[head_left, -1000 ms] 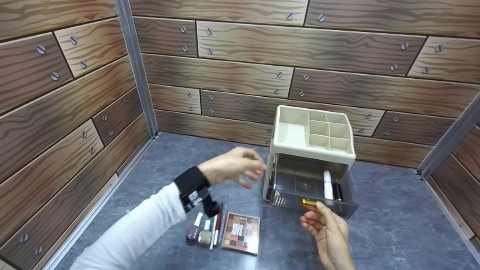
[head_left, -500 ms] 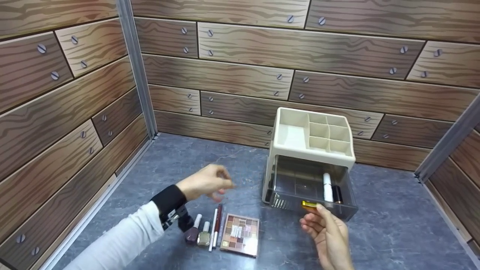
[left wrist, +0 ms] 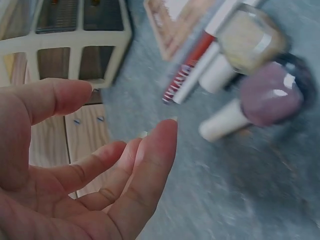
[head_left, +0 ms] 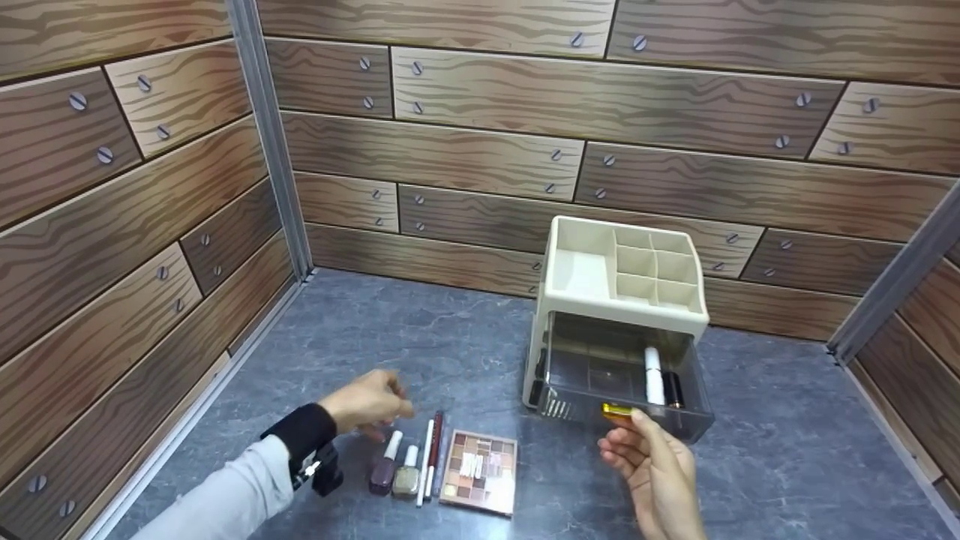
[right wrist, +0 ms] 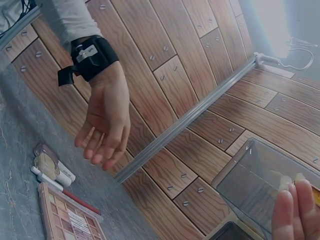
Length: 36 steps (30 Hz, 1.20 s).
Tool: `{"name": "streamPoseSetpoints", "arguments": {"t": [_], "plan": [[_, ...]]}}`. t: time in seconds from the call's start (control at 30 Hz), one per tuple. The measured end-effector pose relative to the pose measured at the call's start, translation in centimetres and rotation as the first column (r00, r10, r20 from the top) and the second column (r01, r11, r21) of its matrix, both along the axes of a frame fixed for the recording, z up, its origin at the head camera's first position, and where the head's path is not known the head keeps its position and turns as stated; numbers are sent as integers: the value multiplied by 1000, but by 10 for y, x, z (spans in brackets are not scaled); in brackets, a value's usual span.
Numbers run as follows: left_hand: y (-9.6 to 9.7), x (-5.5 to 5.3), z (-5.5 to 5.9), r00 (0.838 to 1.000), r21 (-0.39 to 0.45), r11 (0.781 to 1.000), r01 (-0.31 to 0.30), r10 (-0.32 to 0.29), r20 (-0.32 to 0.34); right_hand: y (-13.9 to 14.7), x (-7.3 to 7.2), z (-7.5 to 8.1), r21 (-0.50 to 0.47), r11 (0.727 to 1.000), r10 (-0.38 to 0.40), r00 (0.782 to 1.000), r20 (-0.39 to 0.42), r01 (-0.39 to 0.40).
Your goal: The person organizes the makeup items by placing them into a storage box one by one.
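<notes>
Left hand (head_left: 367, 403) has moved farther from the drawer (head_left: 581, 367), fingers parted, holding nothing; right hand (head_left: 654, 466) pinches the gold handle (head_left: 615, 410) at the drawer's front.

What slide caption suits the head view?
Left hand near two nail polish bottles, right hand holding the handle of an open drawer.

Right hand (head_left: 658, 469) pinches yellow handle (head_left: 616, 410) of pulled-out drawer (head_left: 589, 364); left hand (head_left: 369, 401) near nail polish bottles (head_left: 383, 474).
</notes>
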<state>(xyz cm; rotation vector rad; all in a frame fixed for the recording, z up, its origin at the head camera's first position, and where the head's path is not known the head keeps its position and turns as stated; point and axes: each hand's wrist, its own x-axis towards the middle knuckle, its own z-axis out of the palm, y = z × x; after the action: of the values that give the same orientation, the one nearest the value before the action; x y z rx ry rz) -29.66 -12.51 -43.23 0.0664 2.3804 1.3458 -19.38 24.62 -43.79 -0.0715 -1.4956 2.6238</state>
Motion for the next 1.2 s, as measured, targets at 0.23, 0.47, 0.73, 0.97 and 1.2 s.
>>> {"name": "streamPoseSetpoints", "arguments": {"t": [0.23,0.47,0.73,0.97,1.2], "plan": [[-9,10,-17,999,-42,998,-48,48,-20,0,1,-1,-20,1000,4,1000,-13,-4],[-6,18,-33,999,-86,996,-35,32,-30,1,2,-2,-27,1000,15,1000,-23,-15],[-8,21,-47,995,-190,981,-40,22,-95,-1,1,0,-15,1000,-15,999,32,15],[-6,23,-54,995,-173,983,-55,39,-95,-1,1,1,7,1000,-11,999,34,11],[-1,21,-59,992,-235,970,-63,35,-121,-1,1,1,0,1000,-10,999,33,10]]}}
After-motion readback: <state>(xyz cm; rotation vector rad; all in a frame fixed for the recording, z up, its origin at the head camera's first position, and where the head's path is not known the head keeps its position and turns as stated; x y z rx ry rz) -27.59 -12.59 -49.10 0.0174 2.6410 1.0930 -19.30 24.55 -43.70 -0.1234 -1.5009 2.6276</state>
